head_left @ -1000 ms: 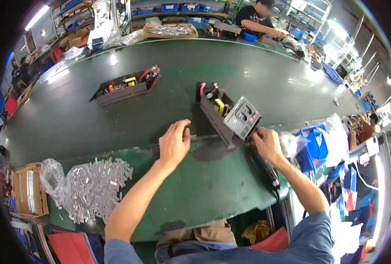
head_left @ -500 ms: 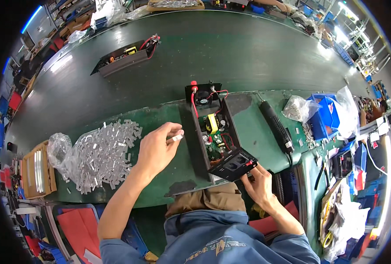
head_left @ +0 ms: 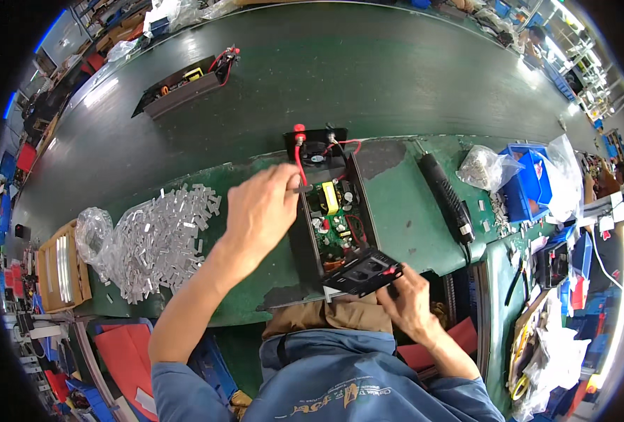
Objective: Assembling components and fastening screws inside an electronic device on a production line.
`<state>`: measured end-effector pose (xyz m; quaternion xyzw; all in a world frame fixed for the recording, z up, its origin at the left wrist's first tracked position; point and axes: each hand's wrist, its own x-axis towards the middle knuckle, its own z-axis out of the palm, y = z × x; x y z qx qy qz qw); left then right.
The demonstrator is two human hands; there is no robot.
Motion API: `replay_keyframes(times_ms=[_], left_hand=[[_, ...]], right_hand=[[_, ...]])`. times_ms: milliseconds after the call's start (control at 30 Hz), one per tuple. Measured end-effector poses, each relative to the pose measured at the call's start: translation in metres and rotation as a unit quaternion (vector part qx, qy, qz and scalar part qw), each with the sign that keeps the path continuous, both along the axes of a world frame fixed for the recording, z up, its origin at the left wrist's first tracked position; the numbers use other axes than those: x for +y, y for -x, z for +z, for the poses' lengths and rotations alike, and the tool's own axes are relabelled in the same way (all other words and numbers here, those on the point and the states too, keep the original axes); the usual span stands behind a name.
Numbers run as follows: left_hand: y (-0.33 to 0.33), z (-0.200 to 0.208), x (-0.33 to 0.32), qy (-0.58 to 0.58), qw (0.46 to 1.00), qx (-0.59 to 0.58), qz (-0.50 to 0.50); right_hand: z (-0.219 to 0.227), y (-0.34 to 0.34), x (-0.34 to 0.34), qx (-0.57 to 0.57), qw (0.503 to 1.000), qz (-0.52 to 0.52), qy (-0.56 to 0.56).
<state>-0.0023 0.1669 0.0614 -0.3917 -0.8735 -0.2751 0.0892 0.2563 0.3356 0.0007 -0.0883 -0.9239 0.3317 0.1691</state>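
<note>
An open power inverter (head_left: 345,214) stands on the green bench in front of me: a black metal housing with a circuit board and a yellow transformer inside. Its fan end, with red and black terminals, points away from me. My left hand (head_left: 261,214) is closed in a pinch at the housing's left wall, near the red cable; the small silver metal piece in its fingertips is mostly hidden. At the near end my right hand (head_left: 412,302) grips the corner of the black socket end panel (head_left: 362,272), which tilts outward from the housing.
A heap of small silver metal pieces (head_left: 161,243) spills from a clear bag on the left, beside a cardboard box (head_left: 62,267). A black corded hand tool (head_left: 444,197) and a blue bin (head_left: 526,184) lie right. Another open inverter (head_left: 185,88) sits on the dark conveyor belt.
My left hand has moved forward and right, bringing the small metal piece to the housing's left wall. My right hand still holds the end panel. The view has shifted slightly.
</note>
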Motion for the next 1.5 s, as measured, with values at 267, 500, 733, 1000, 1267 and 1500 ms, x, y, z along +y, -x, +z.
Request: replay_keyframes(times_ms=[267,500,733,1000,1267,1500], left_hand=[[-0.016,0.018,-0.028,0.09,0.956,0.09,-0.264],[-0.054,-0.004,-0.032,0.123,0.973,0.096,-0.171],[-0.079,-0.003,-0.019,0.093,0.988,0.041,-0.117],[-0.072,0.014,-0.021,0.115,0.985,-0.037,-0.127],[0.018,0.017,0.019,0.184,0.957,-0.02,-0.222],[0.02,0.012,0.037,0.168,0.959,-0.004,-0.228]], right_hand=[[0.002,0.03,0.098,-0.027,0.996,0.067,0.06],[0.029,0.078,0.091,-0.004,0.974,-0.147,0.17],[0.054,0.071,0.054,-0.065,0.989,-0.087,0.097],[0.035,0.068,0.091,0.007,0.989,-0.127,0.073],[0.01,0.023,0.037,0.116,0.987,-0.077,-0.079],[0.0,0.04,0.066,0.151,0.981,-0.072,-0.095]])
